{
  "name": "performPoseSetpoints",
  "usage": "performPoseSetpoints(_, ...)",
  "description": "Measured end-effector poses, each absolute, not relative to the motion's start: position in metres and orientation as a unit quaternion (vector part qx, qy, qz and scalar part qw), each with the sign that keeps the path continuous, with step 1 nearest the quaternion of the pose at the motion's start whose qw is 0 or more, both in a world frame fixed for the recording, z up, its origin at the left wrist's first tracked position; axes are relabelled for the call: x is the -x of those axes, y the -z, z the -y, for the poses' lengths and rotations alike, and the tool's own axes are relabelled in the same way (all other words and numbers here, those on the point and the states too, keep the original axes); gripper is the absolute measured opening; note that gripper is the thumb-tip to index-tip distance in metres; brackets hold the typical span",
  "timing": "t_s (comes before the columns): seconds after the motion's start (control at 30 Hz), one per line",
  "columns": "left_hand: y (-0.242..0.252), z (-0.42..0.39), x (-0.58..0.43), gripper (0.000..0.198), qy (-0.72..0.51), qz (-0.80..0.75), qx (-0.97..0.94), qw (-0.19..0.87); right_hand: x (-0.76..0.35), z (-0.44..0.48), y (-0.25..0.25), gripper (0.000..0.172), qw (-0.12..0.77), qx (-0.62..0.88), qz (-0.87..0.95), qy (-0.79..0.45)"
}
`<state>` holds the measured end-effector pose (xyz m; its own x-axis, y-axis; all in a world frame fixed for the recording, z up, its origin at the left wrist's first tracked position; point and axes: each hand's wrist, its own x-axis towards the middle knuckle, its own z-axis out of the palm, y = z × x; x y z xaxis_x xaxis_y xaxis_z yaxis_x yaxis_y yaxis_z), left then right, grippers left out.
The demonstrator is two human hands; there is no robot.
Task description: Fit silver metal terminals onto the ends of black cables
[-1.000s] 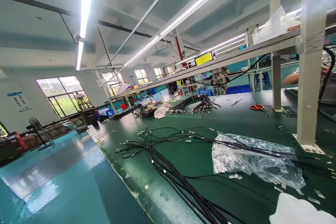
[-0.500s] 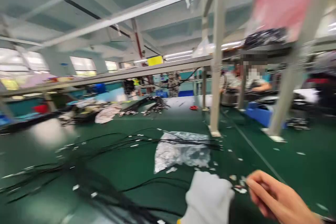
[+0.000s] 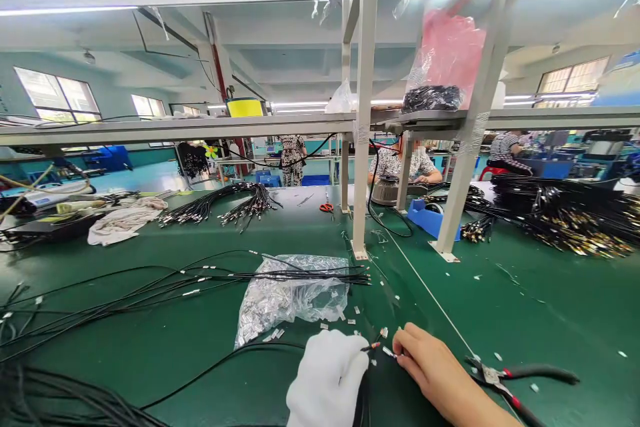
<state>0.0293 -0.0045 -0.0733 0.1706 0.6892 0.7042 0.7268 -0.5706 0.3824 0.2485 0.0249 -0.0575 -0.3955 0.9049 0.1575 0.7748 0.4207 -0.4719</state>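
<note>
My left hand (image 3: 327, 377), in a white glove, is closed round a black cable (image 3: 215, 365) whose bare end sticks out at the fingertips. My bare right hand (image 3: 435, 370) pinches a small metal terminal (image 3: 387, 350) and holds it right at that cable end. Both hands rest low on the green table (image 3: 525, 307). Just beyond them lies a clear plastic bag of small metal terminals (image 3: 290, 297), with a few loose ones scattered around it. A bundle of black cables (image 3: 150, 287) runs from the left across the bag.
Black-and-red pliers (image 3: 515, 377) lie right of my right hand. White frame posts (image 3: 361, 147) stand mid-table. Cable bundles (image 3: 230, 203), red scissors (image 3: 326, 207), a blue tray (image 3: 430, 219) and a large cable heap (image 3: 565, 213) lie further back. A seated person (image 3: 403, 163) works opposite.
The view swung right from the aisle and settled on the table. Both hands came into sight, and the right hand now pinches a terminal at the cable end.
</note>
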Motion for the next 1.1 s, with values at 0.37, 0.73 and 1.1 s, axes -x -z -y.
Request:
performPoseSetpoints(0.37,0.061,0.017,-0.039,0.015,0.426,0.473,0.771,-0.006,-0.244,-0.007,0.03,0.027,0.384,0.411,0.641,-0.522)
performPoseSetpoints(0.73,0.064,0.014,-0.037,0.012,0.409,0.444,0.797,0.022,-0.241,-0.005,0.028,0.027,0.38,0.405,0.634,-0.538)
performPoseSetpoints(1.1,0.062,0.013,-0.043,0.022,0.365,0.473,0.793,0.119,-0.239,0.0,0.028,0.025,0.365,0.463,0.695,-0.411)
